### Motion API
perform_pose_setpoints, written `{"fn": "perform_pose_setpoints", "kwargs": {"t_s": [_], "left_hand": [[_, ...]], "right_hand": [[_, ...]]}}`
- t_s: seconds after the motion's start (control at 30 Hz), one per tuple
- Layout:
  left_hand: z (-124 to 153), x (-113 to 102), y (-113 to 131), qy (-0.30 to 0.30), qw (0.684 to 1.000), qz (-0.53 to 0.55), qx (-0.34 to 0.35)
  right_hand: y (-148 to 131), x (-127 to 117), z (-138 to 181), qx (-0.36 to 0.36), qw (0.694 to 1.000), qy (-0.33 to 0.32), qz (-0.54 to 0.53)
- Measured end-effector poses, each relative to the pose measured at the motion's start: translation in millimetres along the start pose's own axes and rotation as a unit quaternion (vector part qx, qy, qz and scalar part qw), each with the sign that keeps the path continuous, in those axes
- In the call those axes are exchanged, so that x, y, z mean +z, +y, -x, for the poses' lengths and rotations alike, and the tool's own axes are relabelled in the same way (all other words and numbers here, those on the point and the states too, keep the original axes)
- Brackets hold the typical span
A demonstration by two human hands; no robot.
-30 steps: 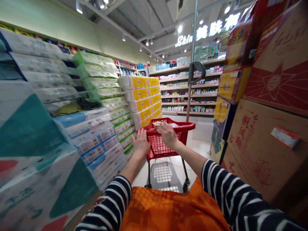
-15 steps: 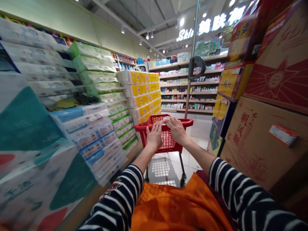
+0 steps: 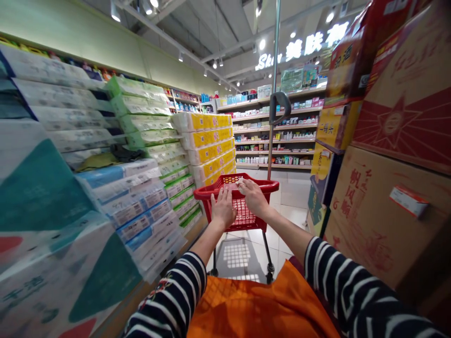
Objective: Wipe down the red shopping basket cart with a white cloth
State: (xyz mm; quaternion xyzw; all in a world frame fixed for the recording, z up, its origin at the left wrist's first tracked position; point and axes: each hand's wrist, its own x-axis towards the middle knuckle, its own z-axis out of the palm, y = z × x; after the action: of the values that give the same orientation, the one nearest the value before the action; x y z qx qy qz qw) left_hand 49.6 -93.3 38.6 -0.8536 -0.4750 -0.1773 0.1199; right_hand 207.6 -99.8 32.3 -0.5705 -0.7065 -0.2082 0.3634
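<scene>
A red shopping basket on wheels stands in the aisle in front of me. My left hand rests flat against its near rim, fingers stretched upward. My right hand lies over the rim, fingers curved down on the edge. A pale packet lies inside the basket, mostly hidden behind my right hand. The basket's tall pole with a dark handle rises at its far side. Both my sleeves are navy with white stripes, and an orange cloth lies in front of my body.
Stacked packs of tissue paper fill the left side, with yellow packs further on. Large cardboard boxes are piled on the right, close to my arm. Shelves of bottles cross the aisle's end, under a lit sign. The floor is pale tile.
The basket has rolled slightly along the aisle with both hands staying on its near rim. The left hand has shifted right, closer to my right hand.
</scene>
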Motion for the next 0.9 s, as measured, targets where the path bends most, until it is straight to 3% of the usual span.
{"fn": "perform_pose_setpoints", "kwargs": {"t_s": [0.07, 0.23, 0.5, 0.6, 0.77, 0.9], "left_hand": [[1, 1, -10, 0.013, 1.0, 0.003, -0.02], [4, 3, -33, 0.005, 0.997, -0.003, -0.083], [8, 4, -37, 0.021, 0.999, -0.018, -0.045], [9, 7, -48, 0.036, 0.996, -0.018, -0.076], [6, 9, -59, 0.019, 0.996, -0.005, -0.083], [7, 6, -52, 0.019, 0.996, -0.007, -0.087]], "right_hand": [[-9, 1, -2, 0.001, 1.0, -0.005, 0.004], [-5, -3, -6, 0.097, 0.994, -0.005, 0.048], [-78, 30, -15, -0.03, 0.998, -0.043, 0.039], [-60, 19, -11, -0.034, 0.997, -0.041, 0.057], [-10, -6, -15, 0.091, 0.991, -0.031, 0.09], [-33, 7, -16, 0.039, 0.997, -0.034, 0.06]]}}
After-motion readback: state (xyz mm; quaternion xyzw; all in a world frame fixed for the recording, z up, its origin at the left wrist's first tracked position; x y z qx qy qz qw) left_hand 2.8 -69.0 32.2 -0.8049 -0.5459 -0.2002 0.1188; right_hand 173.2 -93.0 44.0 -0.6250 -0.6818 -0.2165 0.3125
